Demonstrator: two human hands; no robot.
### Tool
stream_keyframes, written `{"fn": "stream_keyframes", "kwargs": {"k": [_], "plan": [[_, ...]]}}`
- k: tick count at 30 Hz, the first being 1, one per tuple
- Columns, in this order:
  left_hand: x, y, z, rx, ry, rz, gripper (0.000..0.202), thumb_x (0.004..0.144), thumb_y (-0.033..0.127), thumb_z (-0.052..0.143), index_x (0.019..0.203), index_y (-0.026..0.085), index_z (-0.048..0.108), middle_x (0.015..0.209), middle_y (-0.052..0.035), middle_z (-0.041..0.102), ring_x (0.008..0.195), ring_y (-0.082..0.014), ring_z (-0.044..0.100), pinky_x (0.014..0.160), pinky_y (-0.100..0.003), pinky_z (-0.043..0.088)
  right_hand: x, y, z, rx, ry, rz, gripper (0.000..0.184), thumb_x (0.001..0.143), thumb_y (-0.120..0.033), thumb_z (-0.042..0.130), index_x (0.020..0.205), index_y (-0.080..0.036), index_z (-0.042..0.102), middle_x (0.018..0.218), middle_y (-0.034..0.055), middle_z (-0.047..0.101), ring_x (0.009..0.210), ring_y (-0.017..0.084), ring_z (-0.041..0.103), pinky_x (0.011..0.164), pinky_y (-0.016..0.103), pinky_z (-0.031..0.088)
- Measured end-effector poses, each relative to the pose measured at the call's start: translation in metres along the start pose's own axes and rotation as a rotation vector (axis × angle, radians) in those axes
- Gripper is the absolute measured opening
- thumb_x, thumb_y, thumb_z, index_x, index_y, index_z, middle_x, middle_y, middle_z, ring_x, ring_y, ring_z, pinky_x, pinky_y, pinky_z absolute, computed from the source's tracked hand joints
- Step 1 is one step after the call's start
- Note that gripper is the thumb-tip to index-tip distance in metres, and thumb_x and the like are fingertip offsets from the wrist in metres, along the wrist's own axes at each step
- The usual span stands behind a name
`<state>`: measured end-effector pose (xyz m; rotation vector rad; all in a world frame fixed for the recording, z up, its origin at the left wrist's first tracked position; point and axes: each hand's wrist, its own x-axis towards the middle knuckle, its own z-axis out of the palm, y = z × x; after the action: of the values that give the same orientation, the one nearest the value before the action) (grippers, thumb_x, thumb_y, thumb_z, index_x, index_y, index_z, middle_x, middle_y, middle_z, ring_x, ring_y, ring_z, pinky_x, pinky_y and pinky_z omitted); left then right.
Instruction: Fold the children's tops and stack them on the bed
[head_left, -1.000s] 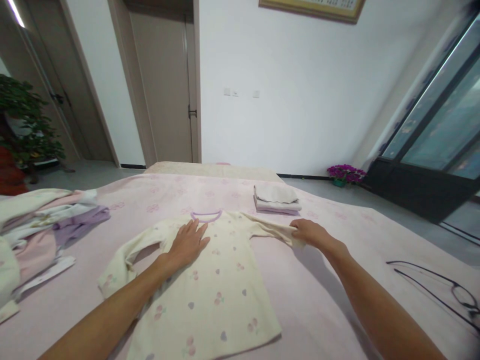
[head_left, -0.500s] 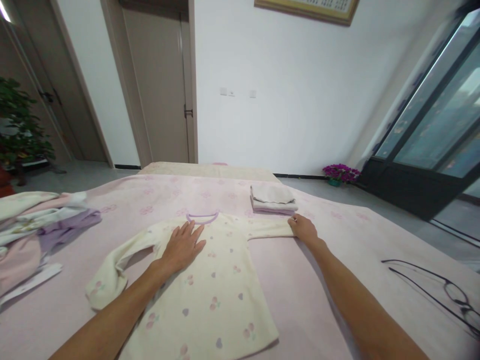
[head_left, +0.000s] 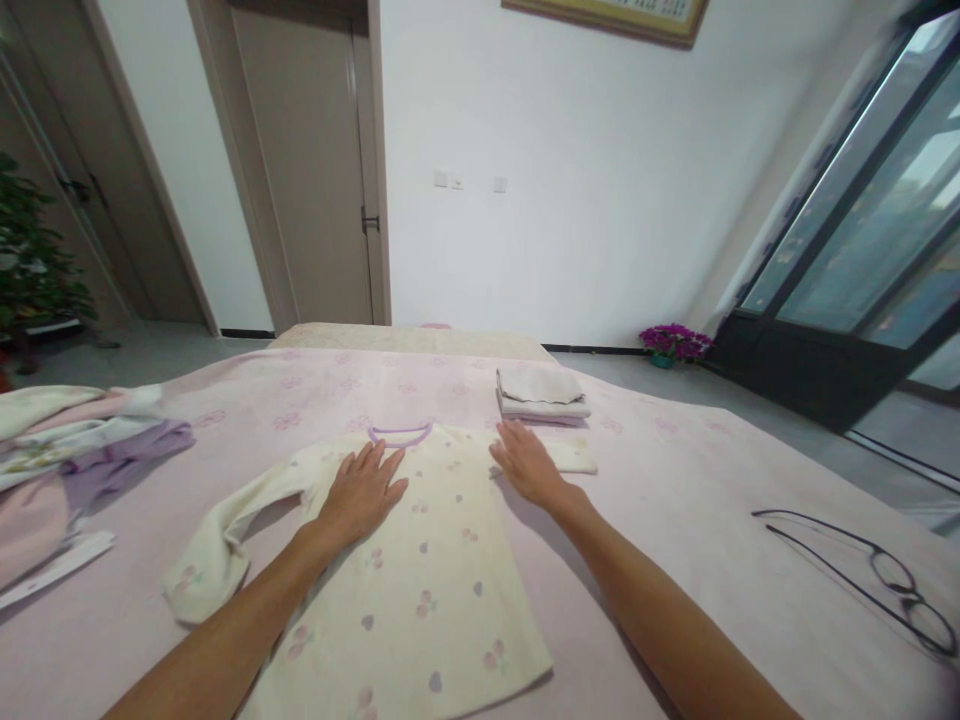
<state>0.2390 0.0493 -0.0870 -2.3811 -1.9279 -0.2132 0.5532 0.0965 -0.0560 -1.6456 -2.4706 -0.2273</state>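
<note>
A cream long-sleeved shirt (head_left: 420, 560) with cherry and heart prints and a lilac neckline lies spread out in front of me. Flat on its upper chest, just below the collar, rests my left hand (head_left: 365, 492), fingers apart. My right hand (head_left: 529, 465) lies over the shoulder end of the shirt's right-hand sleeve, fingers stretched out and holding nothing. That sleeve points straight out to the right, its cuff showing past my hand. On the left, the other sleeve is bent and curves down toward me. Just beyond my right hand sits a stack of folded clothes (head_left: 541, 392).
A pink flowered cover (head_left: 645, 560) spreads under everything. Loose clothes (head_left: 97, 450) are heaped at the left. A pair of glasses (head_left: 892, 575) lies at the right. Past the far edge are a wall, a door (head_left: 307, 180) and a pot of purple flowers (head_left: 673, 343).
My right hand has let go of the sleeve's cuff and moved left along the sleeve to the shoulder, its fingers now extended. My left hand stays on the chest.
</note>
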Motion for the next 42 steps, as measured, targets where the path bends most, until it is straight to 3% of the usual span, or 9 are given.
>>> {"fn": "stream_keyframes", "kwargs": {"k": [4,11,15,17,19,24,30,37,42], "plan": [[-0.001,-0.001,0.000,0.003,0.003,0.010,0.058,0.100,0.049,0.034,0.151,0.023,0.040,0.159,-0.0152,0.033,0.148,-0.0332,0.027,0.117,-0.052,0.020,-0.004,-0.025,0.020,0.102,-0.147,-0.014,0.068,0.103,-0.053,0.019,0.153,-0.009,0.033,0.160,0.0169,0.028,0.149,0.030,0.021,0.118,0.046,0.019],[-0.001,-0.002,0.002,-0.002,0.004,0.009,0.058,0.100,0.049,0.034,0.151,0.023,0.040,0.159,-0.0152,0.033,0.147,-0.0335,0.026,0.117,-0.052,0.020,-0.024,0.055,0.023,0.001,-0.220,0.298,0.068,0.102,-0.053,0.022,0.156,-0.012,0.026,0.163,0.0141,0.020,0.150,0.029,0.015,0.119,0.048,0.016],[-0.001,-0.002,0.002,-0.005,0.007,0.010,0.058,0.100,0.049,0.034,0.151,0.022,0.040,0.159,-0.0162,0.033,0.147,-0.0340,0.026,0.117,-0.053,0.020,-0.037,0.073,0.021,-0.101,-0.100,0.471,0.066,0.101,-0.049,0.031,0.153,-0.009,0.032,0.159,0.0198,0.027,0.148,0.033,0.022,0.116,0.050,0.018],[-0.001,-0.001,0.002,-0.005,0.010,0.009,0.058,0.100,0.048,0.034,0.151,0.022,0.040,0.159,-0.0161,0.033,0.147,-0.0339,0.026,0.117,-0.053,0.020,-0.041,0.067,0.017,-0.116,0.019,0.445,0.057,0.100,-0.040,0.037,0.147,-0.009,0.042,0.154,0.0209,0.038,0.143,0.033,0.030,0.114,0.048,0.022],[-0.001,-0.001,0.002,-0.006,0.015,0.007,0.057,0.100,0.048,0.035,0.151,0.022,0.041,0.159,-0.0155,0.033,0.147,-0.0334,0.027,0.117,-0.052,0.020,-0.042,0.056,0.010,-0.061,0.120,0.299,0.043,0.097,-0.026,0.043,0.136,-0.014,0.055,0.142,0.0163,0.052,0.132,0.028,0.043,0.108,0.040,0.029],[-0.002,0.000,0.000,-0.007,0.024,-0.001,0.056,0.100,0.047,0.037,0.150,0.023,0.042,0.158,-0.0152,0.035,0.146,-0.0330,0.029,0.117,-0.052,0.021,-0.043,0.036,-0.001,0.127,0.150,-0.024,0.029,0.086,-0.008,0.048,0.103,-0.022,0.068,0.103,0.0059,0.065,0.099,0.019,0.054,0.088,0.029,0.037],[-0.001,0.000,-0.001,-0.008,0.020,-0.002,0.056,0.100,0.047,0.036,0.149,0.023,0.043,0.157,-0.0152,0.036,0.146,-0.0330,0.030,0.117,-0.052,0.020,-0.042,0.039,0.002,0.073,0.132,0.113,0.020,0.082,-0.007,0.050,0.086,-0.020,0.065,0.088,0.0044,0.062,0.089,0.019,0.052,0.077,0.028,0.034],[-0.003,0.002,-0.003,-0.008,0.013,-0.006,0.056,0.100,0.047,0.036,0.149,0.023,0.043,0.157,-0.0141,0.036,0.146,-0.0321,0.030,0.117,-0.051,0.021,-0.040,0.035,-0.002,-0.015,0.063,0.185,0.031,0.096,-0.022,0.045,0.118,-0.029,0.066,0.103,0.0054,0.061,0.095,0.020,0.054,0.076,0.029,0.033],[-0.003,0.002,-0.005,-0.010,0.010,-0.005,0.055,0.100,0.046,0.036,0.149,0.022,0.044,0.157,-0.0138,0.037,0.146,-0.0320,0.031,0.117,-0.051,0.021,-0.040,0.036,-0.004,-0.028,0.081,0.192,0.028,0.098,-0.026,0.046,0.114,-0.028,0.070,0.101,0.0064,0.061,0.095,0.021,0.055,0.077,0.030,0.035]]}}
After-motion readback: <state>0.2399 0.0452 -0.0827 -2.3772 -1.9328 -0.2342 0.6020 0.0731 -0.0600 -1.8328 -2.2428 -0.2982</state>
